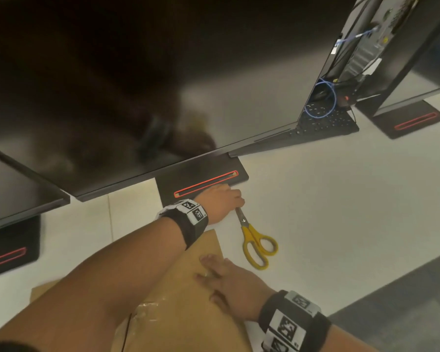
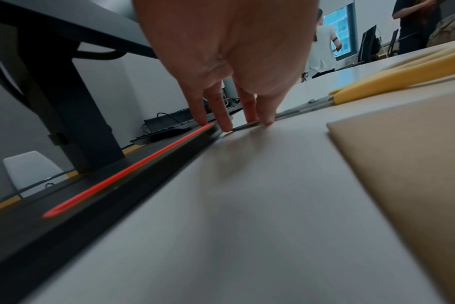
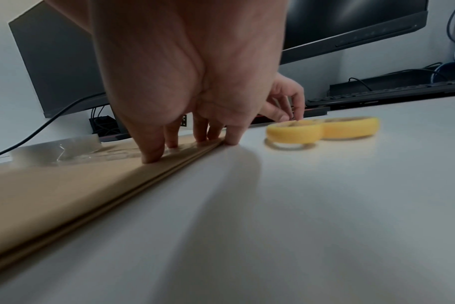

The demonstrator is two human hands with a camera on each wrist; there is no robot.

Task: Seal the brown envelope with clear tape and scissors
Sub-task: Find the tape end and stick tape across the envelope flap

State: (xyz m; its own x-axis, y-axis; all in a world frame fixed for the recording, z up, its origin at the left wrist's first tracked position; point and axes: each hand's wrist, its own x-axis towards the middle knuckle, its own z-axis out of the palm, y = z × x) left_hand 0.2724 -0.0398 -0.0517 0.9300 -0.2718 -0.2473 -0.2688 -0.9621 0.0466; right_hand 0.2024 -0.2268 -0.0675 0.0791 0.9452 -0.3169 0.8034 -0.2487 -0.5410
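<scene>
The brown envelope (image 1: 188, 283) lies flat on the white table near me, with a strip of clear tape (image 1: 147, 309) wrinkled on it. My right hand (image 1: 224, 275) presses flat on the envelope's right edge (image 3: 133, 174), fingers straight. The yellow-handled scissors (image 1: 258, 246) lie on the table just right of the envelope, blades pointing away. My left hand (image 1: 226, 199) reaches over the envelope and pinches the blade tip (image 2: 247, 125) between thumb and fingers. The clear tape roll (image 3: 57, 150) sits on the far side of the envelope in the right wrist view.
A black monitor base with a red stripe (image 1: 203, 182) sits right behind my left hand. More monitors (image 1: 137, 97) overhang the back of the table. A black keyboard and blue cable (image 1: 325, 118) lie far right. The table edge (image 1: 366, 288) runs along the right.
</scene>
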